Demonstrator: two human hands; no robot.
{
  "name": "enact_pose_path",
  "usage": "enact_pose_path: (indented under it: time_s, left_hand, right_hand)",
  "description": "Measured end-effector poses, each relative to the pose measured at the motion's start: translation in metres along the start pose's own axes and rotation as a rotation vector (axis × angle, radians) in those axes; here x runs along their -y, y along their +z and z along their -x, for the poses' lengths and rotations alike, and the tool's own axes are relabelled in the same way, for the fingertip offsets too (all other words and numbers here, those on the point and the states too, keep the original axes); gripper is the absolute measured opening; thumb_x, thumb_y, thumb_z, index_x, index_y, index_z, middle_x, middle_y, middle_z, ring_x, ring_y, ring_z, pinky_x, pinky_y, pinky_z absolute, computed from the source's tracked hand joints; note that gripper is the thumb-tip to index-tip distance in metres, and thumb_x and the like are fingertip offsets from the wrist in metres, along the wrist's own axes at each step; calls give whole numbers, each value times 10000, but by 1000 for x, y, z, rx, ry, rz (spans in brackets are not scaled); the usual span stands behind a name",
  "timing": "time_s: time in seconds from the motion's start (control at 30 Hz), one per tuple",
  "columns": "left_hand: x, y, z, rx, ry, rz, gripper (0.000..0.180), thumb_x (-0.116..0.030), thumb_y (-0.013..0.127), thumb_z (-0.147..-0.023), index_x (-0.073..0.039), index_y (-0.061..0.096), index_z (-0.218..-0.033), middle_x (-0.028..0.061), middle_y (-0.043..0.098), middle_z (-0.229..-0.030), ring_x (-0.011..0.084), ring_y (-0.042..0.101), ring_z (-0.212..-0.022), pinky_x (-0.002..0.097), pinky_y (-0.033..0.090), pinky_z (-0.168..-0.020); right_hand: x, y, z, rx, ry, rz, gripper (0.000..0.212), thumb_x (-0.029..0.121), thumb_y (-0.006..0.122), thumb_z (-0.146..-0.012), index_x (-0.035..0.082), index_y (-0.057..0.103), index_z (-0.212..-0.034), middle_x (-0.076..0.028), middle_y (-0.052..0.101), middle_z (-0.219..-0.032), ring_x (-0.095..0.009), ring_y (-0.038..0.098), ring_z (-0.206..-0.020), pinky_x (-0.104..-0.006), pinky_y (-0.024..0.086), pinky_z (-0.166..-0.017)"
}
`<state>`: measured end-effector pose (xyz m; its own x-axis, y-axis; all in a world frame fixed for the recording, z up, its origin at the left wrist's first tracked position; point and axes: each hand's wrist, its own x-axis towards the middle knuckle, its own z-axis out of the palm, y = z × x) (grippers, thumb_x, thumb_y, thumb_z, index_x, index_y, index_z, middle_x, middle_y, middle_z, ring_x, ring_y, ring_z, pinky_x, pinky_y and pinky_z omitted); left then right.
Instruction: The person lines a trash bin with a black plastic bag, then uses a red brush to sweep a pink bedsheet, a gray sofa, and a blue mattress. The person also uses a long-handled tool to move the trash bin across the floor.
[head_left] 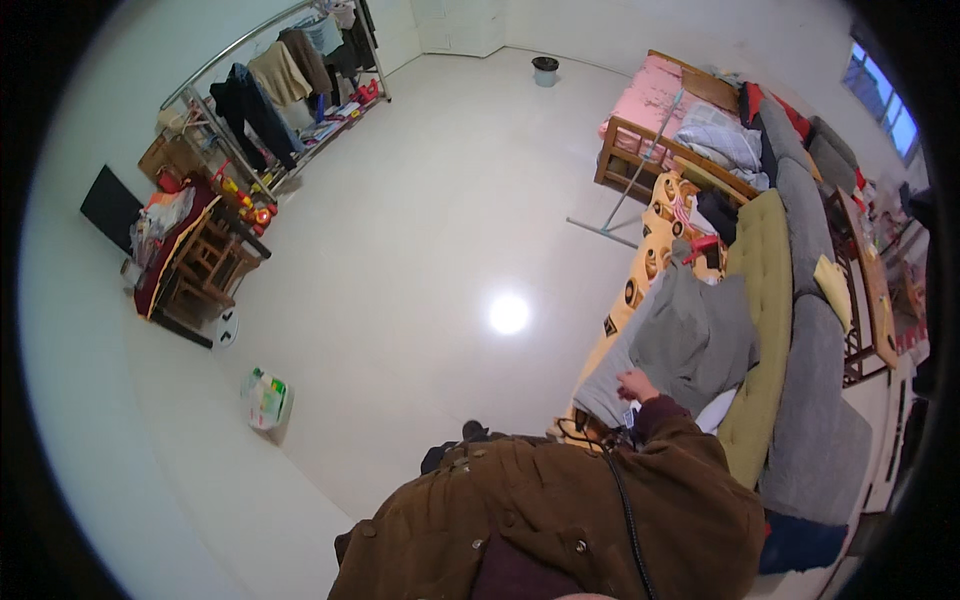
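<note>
My right hand [635, 385] reaches out from a brown jacket sleeve [668, 420] over the sofa's near end. Its fingers are loosely bent and a little apart, and I see nothing held in them. Just beyond it lies a dark grey garment [690, 325], spread flat with its far end toward a red hanger [700, 250]. Under the hand is a lighter grey cloth [610, 390]; whether the fingers touch it I cannot tell. Dark cords [580, 428] and a small pale tag hang near my wrist. My left hand is out of view.
A patterned orange cover [625, 310] drapes the sofa with a green tufted back [755, 300]. Beyond stands a wooden bed [640, 140], with a grey pole stand [615, 228] beside it. A clothes rack [235, 110], a cluttered table [180, 240] and a plastic package [266, 400] line the left.
</note>
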<state>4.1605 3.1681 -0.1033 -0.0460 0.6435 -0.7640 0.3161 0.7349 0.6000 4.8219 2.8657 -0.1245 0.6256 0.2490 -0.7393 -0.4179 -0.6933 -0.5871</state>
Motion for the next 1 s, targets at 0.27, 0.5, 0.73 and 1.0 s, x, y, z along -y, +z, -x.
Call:
enact_pose_path:
  time_s: [0.27,0.5,0.73,1.0]
  left_hand:
    - [-253,188,-205,222,459,-894,256,-222,507,-776,27,556,-745,58,491,-562,180,496,-464,342,478,-431]
    - [-379,399,-237,384,601,-804,191,-206,596,-710,-34,618,-790,79,558,-584,184,533,-460,301,455,-417]
    - [-462,468,-235,404,348,-829,179,-178,589,-716,-12,588,-783,40,494,-539,152,475,-431,312,447,-390]
    - [-516,484,-291,154,319,-741,208,-156,554,-742,-41,506,-575,48,473,-497,143,433,-394,313,403,-390]
  right_hand:
    - [36,53,0,199,104,-48,312,267,543,-810,10,546,-987,-112,601,-691,-178,567,-507,-290,443,-449]
    - [77,11,-58,46,256,-148,322,287,520,-827,25,518,-1014,-96,600,-747,-155,571,-515,-279,439,-445]
    - [149,-92,-165,-174,241,-332,234,229,530,-797,13,528,-886,-99,573,-642,-158,547,-433,-273,395,-365]
    - [305,-138,-314,-99,192,-212,237,246,522,-806,34,533,-912,-81,564,-637,-149,545,-448,-263,387,-365]
